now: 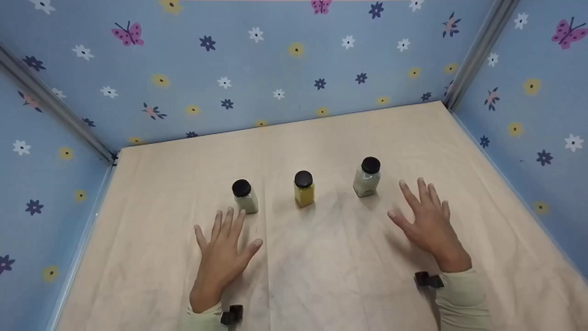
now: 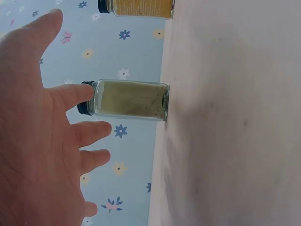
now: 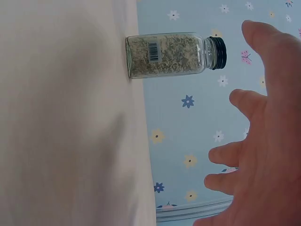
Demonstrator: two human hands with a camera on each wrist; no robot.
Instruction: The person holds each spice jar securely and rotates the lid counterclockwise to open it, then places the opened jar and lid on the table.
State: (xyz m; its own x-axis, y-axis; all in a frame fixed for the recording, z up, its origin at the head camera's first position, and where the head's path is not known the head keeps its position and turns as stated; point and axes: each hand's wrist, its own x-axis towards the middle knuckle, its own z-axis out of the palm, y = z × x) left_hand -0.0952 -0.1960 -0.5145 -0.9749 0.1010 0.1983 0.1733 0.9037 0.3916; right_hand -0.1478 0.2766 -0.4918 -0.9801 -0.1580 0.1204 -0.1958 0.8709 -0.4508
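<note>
Three square glass jars with black lids stand upright in a loose row on the cloth. My left hand point(image 1: 221, 259), fingers spread, hovers just in front of the left jar point(image 1: 247, 200), which holds a greenish powder point(image 2: 131, 99). In the middle stands a jar of yellow powder point(image 1: 304, 193), out of reach of both hands. The right jar point(image 1: 366, 180) contains pale green dried flakes point(image 3: 176, 55) and bears a barcode label point(image 3: 154, 52). To its right, my right hand point(image 1: 429, 225) is held with fingers spread, apart from the jar. Neither hand holds anything.
A beige cloth point(image 1: 312, 266) with creases covers the table. Blue panels point(image 1: 257, 59) printed with flowers and butterflies rise at the back and both sides, joined by grey metal posts point(image 1: 477, 55). Black camera mounts point(image 1: 428, 279) sit at both wrists.
</note>
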